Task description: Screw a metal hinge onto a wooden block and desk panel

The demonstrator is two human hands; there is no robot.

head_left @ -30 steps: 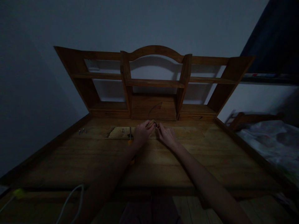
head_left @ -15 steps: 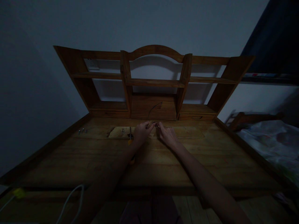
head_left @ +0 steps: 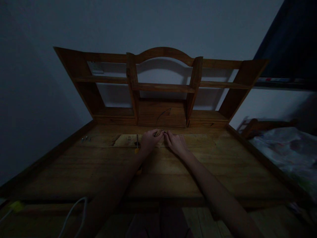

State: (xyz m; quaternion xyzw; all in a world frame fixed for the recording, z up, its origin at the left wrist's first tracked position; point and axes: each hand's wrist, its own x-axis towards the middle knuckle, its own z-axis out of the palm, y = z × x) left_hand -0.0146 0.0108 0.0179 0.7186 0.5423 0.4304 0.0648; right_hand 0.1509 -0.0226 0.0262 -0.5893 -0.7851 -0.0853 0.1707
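Note:
My left hand (head_left: 149, 139) is closed around a small tan piece (head_left: 158, 132) that looks like wood; most of it is hidden by the fingers. The fingertips of my right hand (head_left: 177, 142) are pinched together against the piece's right end, on something small and dark that I cannot make out. Both hands are above a long pale board (head_left: 198, 140) lying on the wooden desk (head_left: 168, 178). Beside my left hand a screwdriver (head_left: 137, 141) lies across the board, its yellow handle partly under my left forearm.
Several small screws (head_left: 86, 138) lie on the desk at the left. A wooden shelf unit (head_left: 163, 87) stands along the back. A white cable (head_left: 74, 211) loops at the front left edge. Plastic-covered things (head_left: 284, 148) are off to the right.
My right fingers have shifted slightly and lie flatter at the small piece. My left hand keeps its hold. The whole view has moved a little.

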